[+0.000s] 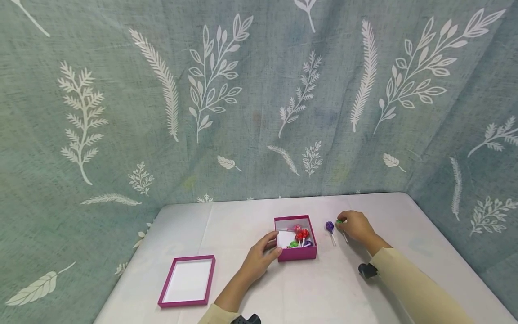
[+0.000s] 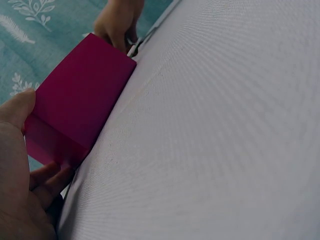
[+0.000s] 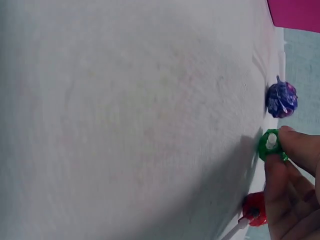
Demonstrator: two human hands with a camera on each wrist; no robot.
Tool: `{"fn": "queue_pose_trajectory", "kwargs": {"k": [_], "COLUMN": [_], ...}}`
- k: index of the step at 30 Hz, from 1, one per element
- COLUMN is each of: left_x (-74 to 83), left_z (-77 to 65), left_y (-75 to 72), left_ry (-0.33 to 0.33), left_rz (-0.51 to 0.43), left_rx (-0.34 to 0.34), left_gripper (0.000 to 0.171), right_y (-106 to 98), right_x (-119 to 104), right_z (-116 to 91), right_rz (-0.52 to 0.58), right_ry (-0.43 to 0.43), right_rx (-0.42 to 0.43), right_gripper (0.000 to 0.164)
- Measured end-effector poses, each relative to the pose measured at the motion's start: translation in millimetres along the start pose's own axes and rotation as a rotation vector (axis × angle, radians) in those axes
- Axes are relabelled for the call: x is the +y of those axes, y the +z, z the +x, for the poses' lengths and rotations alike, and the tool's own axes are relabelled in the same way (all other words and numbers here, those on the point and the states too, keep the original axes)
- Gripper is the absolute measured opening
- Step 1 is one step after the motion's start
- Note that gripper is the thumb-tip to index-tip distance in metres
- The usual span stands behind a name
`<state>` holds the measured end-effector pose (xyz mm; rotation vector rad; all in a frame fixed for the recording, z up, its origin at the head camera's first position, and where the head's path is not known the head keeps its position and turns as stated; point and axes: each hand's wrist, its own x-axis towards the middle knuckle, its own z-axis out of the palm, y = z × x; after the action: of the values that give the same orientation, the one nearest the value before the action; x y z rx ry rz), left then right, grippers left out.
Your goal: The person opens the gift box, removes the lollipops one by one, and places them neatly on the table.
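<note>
Your right hand (image 1: 357, 226) pinched a green lollipop (image 3: 264, 150) by its head, just beside a purple lollipop (image 1: 329, 226) on the worktop (image 1: 332, 288). Your left hand (image 1: 258, 259), its fingers relaxed and unclenched, touched the left side of the magenta box (image 1: 297, 254), which held several more lollipops (image 1: 299, 236).

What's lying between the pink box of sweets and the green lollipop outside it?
A purple lollipop lies between the box and the green lollipop, as the head and right wrist views show.
</note>
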<state>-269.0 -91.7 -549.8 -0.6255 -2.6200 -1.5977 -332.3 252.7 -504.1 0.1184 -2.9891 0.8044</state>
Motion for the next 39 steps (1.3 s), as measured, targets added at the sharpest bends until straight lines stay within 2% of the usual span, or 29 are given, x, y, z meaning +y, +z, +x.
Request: {"fn": "queue_pose_trajectory", "kwargs": {"k": [9,16,22,27,39], "left_x": [-0.5,-2.1,-2.7,-4.0,-3.3], "left_z": [1.4,3.6,3.8,4.4,5.2], "left_y": [-0.8,-0.7,-0.3,0.2,1.8], "left_ry": [0.011,0.014,0.015,0.003,-0.008], "left_rz": [0.006,0.022,0.013,0.006,0.007], "left_rx": [-0.002,0.006,0.005,-0.002,-0.002], "left_gripper": [0.059,0.059,0.058,0.057,0.059], "right_y": [-3,-17,-23,-21,1], "right_x": [-2,-6,-28,-51,-100], "right_z": [-1,-1,-2,-1,0], "right_rz": [0.012,0.021,0.058,0.079,0.101], "right_ry": [0.008,-0.056,-0.072,-0.119,-0.133], "right_rx": [-0.002,0.03,0.002,-0.001,-0.068], "right_gripper": [0.02,0.024,0.025,0.022,0.023]}}
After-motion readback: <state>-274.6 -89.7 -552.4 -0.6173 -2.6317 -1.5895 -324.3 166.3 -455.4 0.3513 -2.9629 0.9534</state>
